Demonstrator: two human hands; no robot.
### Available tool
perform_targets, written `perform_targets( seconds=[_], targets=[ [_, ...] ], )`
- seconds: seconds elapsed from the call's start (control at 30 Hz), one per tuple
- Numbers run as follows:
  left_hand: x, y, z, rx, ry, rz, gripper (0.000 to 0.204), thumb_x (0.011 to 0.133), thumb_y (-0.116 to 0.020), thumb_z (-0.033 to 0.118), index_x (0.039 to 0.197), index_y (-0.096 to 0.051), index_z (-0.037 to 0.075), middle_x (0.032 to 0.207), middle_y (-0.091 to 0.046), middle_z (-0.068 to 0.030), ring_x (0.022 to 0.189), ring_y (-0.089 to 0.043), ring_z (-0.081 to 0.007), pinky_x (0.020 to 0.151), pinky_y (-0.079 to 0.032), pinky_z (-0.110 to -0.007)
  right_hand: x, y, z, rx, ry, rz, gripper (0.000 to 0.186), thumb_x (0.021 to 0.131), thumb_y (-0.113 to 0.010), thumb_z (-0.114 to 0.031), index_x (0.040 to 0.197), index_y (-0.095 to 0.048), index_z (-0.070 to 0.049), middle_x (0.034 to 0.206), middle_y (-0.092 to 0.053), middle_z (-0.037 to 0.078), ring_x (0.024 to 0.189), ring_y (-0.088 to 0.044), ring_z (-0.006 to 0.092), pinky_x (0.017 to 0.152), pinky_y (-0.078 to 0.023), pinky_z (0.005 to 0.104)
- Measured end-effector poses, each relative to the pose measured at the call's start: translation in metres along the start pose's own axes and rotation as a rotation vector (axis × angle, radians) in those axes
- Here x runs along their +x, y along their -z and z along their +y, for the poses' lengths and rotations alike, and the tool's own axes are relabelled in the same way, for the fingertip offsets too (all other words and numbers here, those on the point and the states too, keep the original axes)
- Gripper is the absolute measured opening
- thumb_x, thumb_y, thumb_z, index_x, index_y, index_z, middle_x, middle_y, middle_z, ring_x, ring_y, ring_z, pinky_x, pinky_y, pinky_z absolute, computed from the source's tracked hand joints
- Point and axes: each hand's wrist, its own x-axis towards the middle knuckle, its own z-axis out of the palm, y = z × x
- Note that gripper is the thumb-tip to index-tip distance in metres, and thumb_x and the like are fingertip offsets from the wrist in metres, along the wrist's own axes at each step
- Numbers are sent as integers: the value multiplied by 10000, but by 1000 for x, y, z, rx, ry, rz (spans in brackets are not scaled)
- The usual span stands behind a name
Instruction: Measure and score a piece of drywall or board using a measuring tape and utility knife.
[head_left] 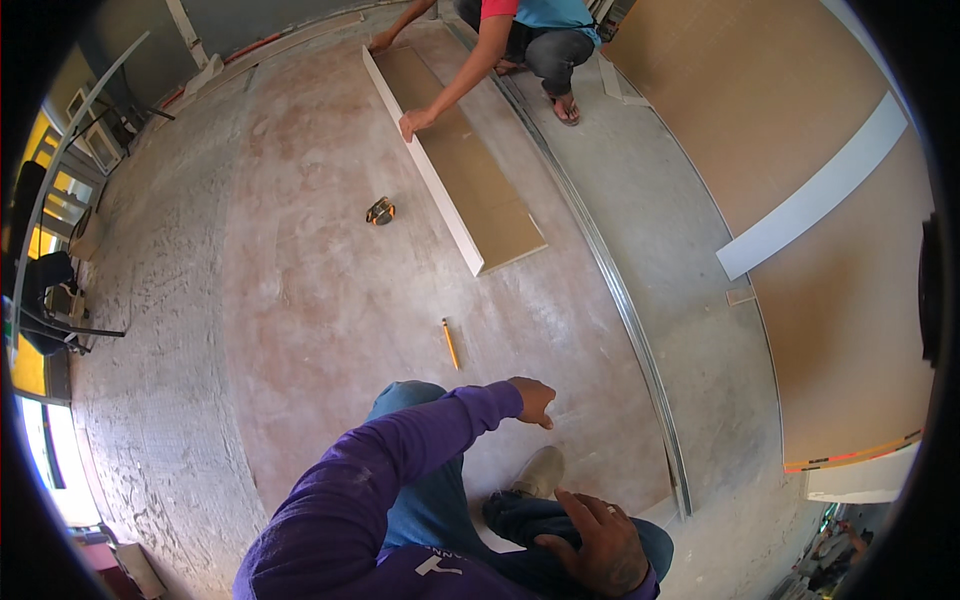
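Note:
My left hand (533, 402) is held out past my knee, above the reddish board (320, 340) on the floor. Its fingers are curled in, and nothing shows in them. Close to my other knee, my right hand (600, 540) has its fingers apart and holds nothing. A yellow pencil (450, 344) lies on the board, nearest my left hand. Farther off sits a black and yellow tape measure (380, 211). Beyond it, another person's hands (416, 123) grip a long strip of drywall (460, 170), its white side standing up along the brown one.
A long metal channel (610, 270) runs along the board's right edge. Large brown sheets (790, 110) lie at the right, with a white strip (820, 190) across them. The co-worker squats at the far end. A dark chair (50, 290) stands at the far left.

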Motion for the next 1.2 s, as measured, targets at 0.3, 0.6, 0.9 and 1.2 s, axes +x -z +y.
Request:
perform_targets(
  seconds=[0.3, 0.6, 0.9, 1.2],
  targets=[
    [-1, -3, -2, -12, -15, 40, 653, 812, -657, 521, 1206, -540, 14, 1136, -627, -207, 1080, -590, -370, 903, -465, -454, 1, 1, -5, -3, -7, 4, 588, 802, -730, -248, 1317, -504, -80, 1171, -599, 212, 1018, -596, 403, 858, -490, 458],
    [0, -6, -5, -11, -25, 47, 649, 814, -653, 519, 1207, -542, 15, 1140, -625, -210, 1083, -590, -371, 906, -466, -453, 10, -3, -4, -116, 29, -26, 600, 778, -750, -380, 1228, -564, -31, 1073, -648, 202, 979, -644, 362, 860, -500, 436],
    [-1, -6, -5, -11, -24, 81, 593, 809, -663, 514, 1123, -578, 18, 1088, -642, -202, 1042, -608, -368, 872, -478, -455, 8, -4, -3, -90, 29, -9, 582, 798, -729, -397, 1222, -568, -33, 1070, -648, 197, 974, -643, 358, 856, -503, 440],
    [-5, -1, 0, -4, 8, -2, 707, 821, -649, 524, 1296, -492, 24, 1159, -626, -197, 1098, -586, -365, 919, -463, -448, 7, -6, -5, -88, 22, -13, 573, 774, -751, -357, 1210, -573, -30, 1060, -650, 198, 965, -646, 361, 849, -504, 441]
  ],
)
